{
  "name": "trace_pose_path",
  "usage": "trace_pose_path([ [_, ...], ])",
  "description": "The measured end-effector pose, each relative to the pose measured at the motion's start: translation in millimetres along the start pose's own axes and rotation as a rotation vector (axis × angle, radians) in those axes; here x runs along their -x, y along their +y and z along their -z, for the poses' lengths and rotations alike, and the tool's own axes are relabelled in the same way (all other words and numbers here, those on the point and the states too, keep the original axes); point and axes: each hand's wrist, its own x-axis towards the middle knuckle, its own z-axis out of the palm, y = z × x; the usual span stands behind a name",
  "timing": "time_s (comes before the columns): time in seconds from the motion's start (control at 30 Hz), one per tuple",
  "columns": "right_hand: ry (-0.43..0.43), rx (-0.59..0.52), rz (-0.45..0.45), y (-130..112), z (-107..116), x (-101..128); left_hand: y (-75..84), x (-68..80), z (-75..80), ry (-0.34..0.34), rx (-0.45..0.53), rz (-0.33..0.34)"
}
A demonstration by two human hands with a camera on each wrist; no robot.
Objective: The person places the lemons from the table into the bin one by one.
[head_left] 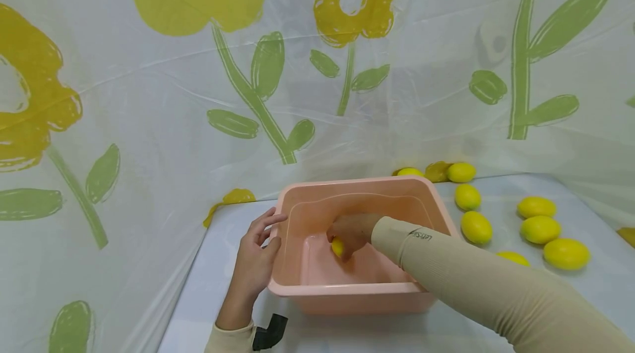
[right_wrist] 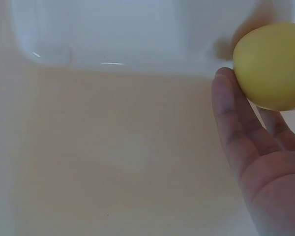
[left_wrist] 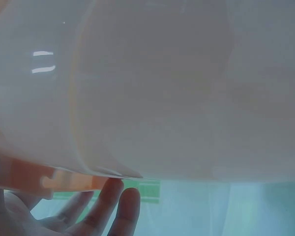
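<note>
**Lemon held inside the pink tub**

The right hand [head_left: 351, 234] was down inside the pink tub [head_left: 297, 287], close to its floor, with a lemon [head_left: 337, 246] at its fingertips. In the right wrist view the lemon [right_wrist: 271, 66] rested against the fingers [right_wrist: 233, 123], which lay fairly straight beneath it with the palm showing; whether they were closed around the fruit could not be told from these views. The sleeve [head_left: 471, 281] of that arm crossed the tub's near right corner.

The left hand [head_left: 254, 262] lay against the tub's left outer wall, thumb at the rim and fingers relaxed and loosely spread, pinching nothing. The left wrist view showed the fingers [left_wrist: 123, 211] stretched out just below the tub's underside [left_wrist: 162, 98].

The tub stood on a pale table [head_left: 228, 298] in front of a plastic sheet printed with yellow flowers [head_left: 347, 0]. To the right of the tub a group of loose lemons [head_left: 538, 229] lay on the table, some just beside the tub wall and others farther out near the sheet.
</note>
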Motion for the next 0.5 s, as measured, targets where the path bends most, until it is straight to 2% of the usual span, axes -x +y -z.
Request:
trace_pose_path([
  [0.27,-0.003,-0.060,-0.020,1,6,2,0.1,0.1,-0.1,-0.003,0.002,0.002],
  [0.37,0.028,-0.028,0.041,6,10,4,0.9,0.4,-0.2,-0.007,0.003,0.006],
  [0.5,0.062,-0.006,0.071,8,22,11,2.7,1.0,-0.1,-0.013,0.009,0.017],
])
